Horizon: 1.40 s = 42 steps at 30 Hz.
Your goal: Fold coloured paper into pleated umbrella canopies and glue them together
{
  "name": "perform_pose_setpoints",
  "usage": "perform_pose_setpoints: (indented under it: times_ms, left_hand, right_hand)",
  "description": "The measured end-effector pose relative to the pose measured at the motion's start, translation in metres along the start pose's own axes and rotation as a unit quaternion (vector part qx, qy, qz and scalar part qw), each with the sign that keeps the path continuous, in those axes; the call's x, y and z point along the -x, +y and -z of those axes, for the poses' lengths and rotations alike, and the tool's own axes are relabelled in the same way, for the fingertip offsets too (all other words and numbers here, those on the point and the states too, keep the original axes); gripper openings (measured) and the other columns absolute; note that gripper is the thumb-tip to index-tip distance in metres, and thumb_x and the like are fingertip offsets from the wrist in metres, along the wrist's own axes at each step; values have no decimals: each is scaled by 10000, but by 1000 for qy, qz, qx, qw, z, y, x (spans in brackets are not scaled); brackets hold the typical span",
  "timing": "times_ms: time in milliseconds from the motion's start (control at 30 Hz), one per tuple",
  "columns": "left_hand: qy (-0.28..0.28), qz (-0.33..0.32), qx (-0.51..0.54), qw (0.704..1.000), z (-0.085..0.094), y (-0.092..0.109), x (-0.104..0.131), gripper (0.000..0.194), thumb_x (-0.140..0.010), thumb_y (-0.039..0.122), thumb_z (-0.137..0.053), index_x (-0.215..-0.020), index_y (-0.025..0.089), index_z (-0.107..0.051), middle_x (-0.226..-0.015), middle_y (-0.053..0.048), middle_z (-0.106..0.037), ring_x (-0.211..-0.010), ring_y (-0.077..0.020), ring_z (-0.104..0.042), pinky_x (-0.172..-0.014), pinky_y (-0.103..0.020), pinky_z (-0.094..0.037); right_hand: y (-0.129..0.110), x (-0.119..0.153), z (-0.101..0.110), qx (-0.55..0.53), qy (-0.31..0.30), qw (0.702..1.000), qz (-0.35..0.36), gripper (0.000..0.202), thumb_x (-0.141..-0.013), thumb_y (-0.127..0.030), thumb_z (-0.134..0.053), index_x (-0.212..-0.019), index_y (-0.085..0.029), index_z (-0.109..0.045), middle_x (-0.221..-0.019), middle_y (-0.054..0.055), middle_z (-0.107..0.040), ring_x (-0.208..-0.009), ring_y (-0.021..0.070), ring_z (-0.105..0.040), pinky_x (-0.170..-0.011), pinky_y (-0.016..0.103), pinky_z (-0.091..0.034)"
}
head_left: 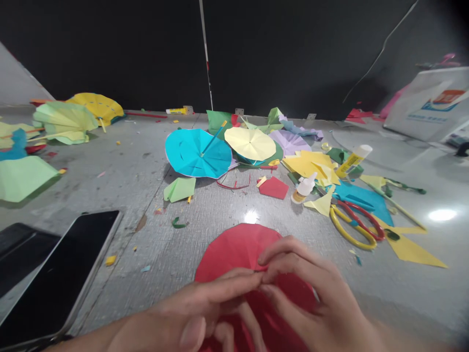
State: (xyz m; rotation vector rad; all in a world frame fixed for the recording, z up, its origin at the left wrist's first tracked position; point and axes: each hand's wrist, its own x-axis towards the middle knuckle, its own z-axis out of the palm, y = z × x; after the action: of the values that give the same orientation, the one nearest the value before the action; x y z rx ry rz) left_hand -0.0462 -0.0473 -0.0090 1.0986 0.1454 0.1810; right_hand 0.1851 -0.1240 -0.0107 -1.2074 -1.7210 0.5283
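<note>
A red pleated paper circle (234, 247) lies in front of me on the grey table, partly covered by both hands. My left hand (205, 303) reaches over it from the left, index finger stretched to the middle and thumb held apart. At that spot the fingertips of my right hand (311, 288) close in a pinch on the paper circle; any small piece between them is hidden. The fingertips of the two hands meet. Beyond the circle are a red paper scrap (273, 187) and a small white glue bottle (305, 188).
A blue paper umbrella (198, 154) and a cream paper disc (249, 143) lie farther back. Right: scissors (353, 227), a glue stick (353, 161), yellow paper (309, 165), a white bag (428, 107). Left: a phone (62, 274) and green folded paper (66, 122).
</note>
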Motion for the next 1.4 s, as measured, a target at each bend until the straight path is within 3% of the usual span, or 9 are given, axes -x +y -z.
perform_pose_setpoints:
  times_ms: [133,300,500,667,767,867,1033,1233,1400]
  left_hand:
    - [33,27,60,997,2,-1,1,619,-1010,592,-532,-1535,263,-516,-1302,-144,-668,-1078,-267,-659,-930,-391,-499]
    - [49,44,111,992,5,-2,-7,738,-933,692,-578,-1492,211,-575,-1089,-116,-732,-942,-248,-676,-850,-346,-507]
    - [-29,72,128,989,13,-10,-16,767,-894,792,-516,-1445,266,-606,-1137,-92,-728,-1046,-254,-669,-910,-357,-500]
    - [-27,70,136,988,11,-9,-15,806,-928,781,-456,-1506,224,-528,-1265,-144,-708,-1125,-285,-672,-965,-403,-478]
    - [-9,48,138,989,6,-5,-12,695,-990,689,-448,-1524,249,-516,-1381,-140,-678,-1198,-268,-661,-980,-362,-472]
    - [54,68,97,991,3,-6,-11,581,-1010,481,-589,-1537,253,-497,-1291,-147,-742,-1169,-268,-702,-924,-347,-513]
    - [138,32,68,987,0,-13,-13,479,-1011,351,-668,-1471,286,-551,-1172,-121,-790,-875,-222,-798,-807,-352,-603]
    - [159,7,95,983,-3,-10,-15,378,-980,247,-722,-1333,369,-662,-1432,-53,-671,-1170,-224,-731,-909,-343,-631]
    - [131,-18,83,988,0,-17,-10,421,-1004,260,-690,-1388,419,-618,-1458,-40,-653,-1178,-239,-734,-1015,-433,-588]
  right_hand:
    - [-2,-2,2,-15,-18,1000,-19,155,-905,-60,-624,-934,-211,-647,-991,22,-685,-901,119,-690,-797,208,-587]
    - [-2,-2,4,-35,-43,998,-16,164,-966,-77,-586,-984,-215,-673,-1004,31,-690,-918,125,-686,-820,224,-585]
    - [-1,-1,5,-40,-48,998,6,204,-973,-59,-555,-1025,-212,-680,-1043,46,-682,-972,139,-685,-854,244,-588]
    - [2,0,1,-44,-31,998,25,207,-898,-23,-645,-981,-212,-669,-1027,28,-672,-953,129,-691,-845,231,-585]
    - [0,0,3,-38,-42,998,18,215,-933,-29,-594,-1005,-213,-679,-1036,39,-677,-960,132,-693,-853,241,-593]
    - [-3,1,6,-32,-46,998,10,243,-963,-39,-538,-1046,-216,-683,-1075,61,-691,-1003,148,-692,-877,261,-605]
    - [-6,-1,6,-35,-60,998,5,265,-951,-37,-531,-1041,-232,-687,-1073,68,-707,-1044,182,-696,-890,305,-622]
    - [-5,-3,3,-31,-38,999,21,216,-926,-30,-566,-958,-211,-680,-1042,66,-699,-1031,173,-696,-881,283,-615]
    - [-3,-1,1,-15,-30,999,31,211,-879,-30,-615,-942,-218,-687,-1035,60,-702,-999,173,-706,-840,272,-620]
